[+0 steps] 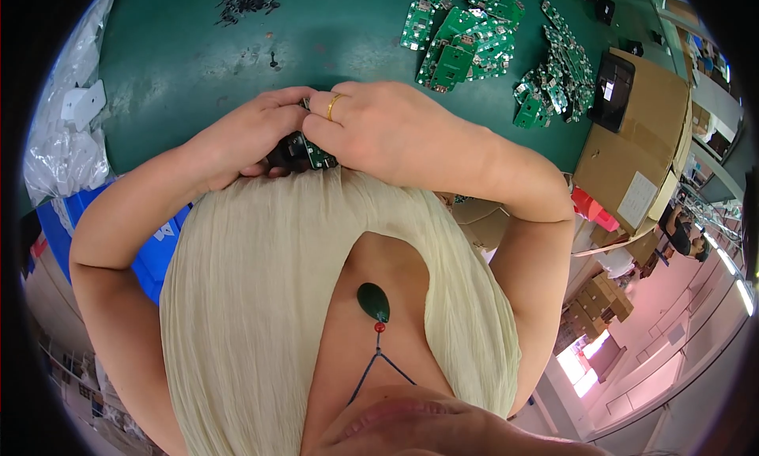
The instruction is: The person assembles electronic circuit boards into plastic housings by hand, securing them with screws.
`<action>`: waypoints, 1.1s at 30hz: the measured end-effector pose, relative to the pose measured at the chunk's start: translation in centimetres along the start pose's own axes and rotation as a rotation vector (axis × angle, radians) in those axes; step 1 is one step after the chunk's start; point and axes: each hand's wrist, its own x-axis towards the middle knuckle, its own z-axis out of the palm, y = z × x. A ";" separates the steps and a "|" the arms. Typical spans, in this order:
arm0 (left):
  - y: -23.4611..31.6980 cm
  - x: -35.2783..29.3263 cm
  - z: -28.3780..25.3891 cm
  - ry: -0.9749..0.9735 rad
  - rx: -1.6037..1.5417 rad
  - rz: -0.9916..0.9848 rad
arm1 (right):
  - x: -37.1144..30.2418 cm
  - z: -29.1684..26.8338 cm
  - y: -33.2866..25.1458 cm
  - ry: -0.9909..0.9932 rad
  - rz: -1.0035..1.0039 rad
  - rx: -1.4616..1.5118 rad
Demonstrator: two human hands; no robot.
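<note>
My two hands meet at the near edge of the green table (182, 68), close against my body. My left hand (261, 132) is closed round a black plastic housing (286, 152), which its fingers partly cover. A green circuit board (318, 157) lies at the right of the housing, seemingly set into it. Bent over this board from the right is my right hand (360, 124), its fingers curled and pressing on its upper end. The fingertips of that hand are hidden, so any small part under them does not show.
Loose green circuit boards (455, 60) lie heaped at the far right, with a second board pile (557, 68) beside them. Small black pieces (243, 1) are at the far left. A cardboard box (632, 140) stands right, a clear plastic bag (63, 151) left, a blue crate (150, 266) below.
</note>
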 end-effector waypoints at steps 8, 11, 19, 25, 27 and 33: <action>-0.5 -0.1 0.0 0.011 -0.019 -0.030 | 0.4 0.0 0.9 -0.071 0.085 0.303; -0.5 0.0 0.2 0.014 -0.038 -0.019 | 0.0 0.4 1.3 -0.043 0.054 0.336; -0.9 0.2 -0.2 0.037 -0.045 -0.090 | 0.2 0.3 0.2 -0.024 0.089 0.210; -0.3 -0.3 0.0 0.025 -0.069 -0.120 | -0.3 0.4 1.9 -0.054 0.138 0.536; -0.4 -0.1 -0.3 0.001 -0.071 -0.129 | -0.4 0.6 1.9 -0.025 0.137 0.540; -1.1 0.2 -0.6 0.014 -0.095 -0.130 | 0.2 -0.3 1.2 -0.009 0.038 0.364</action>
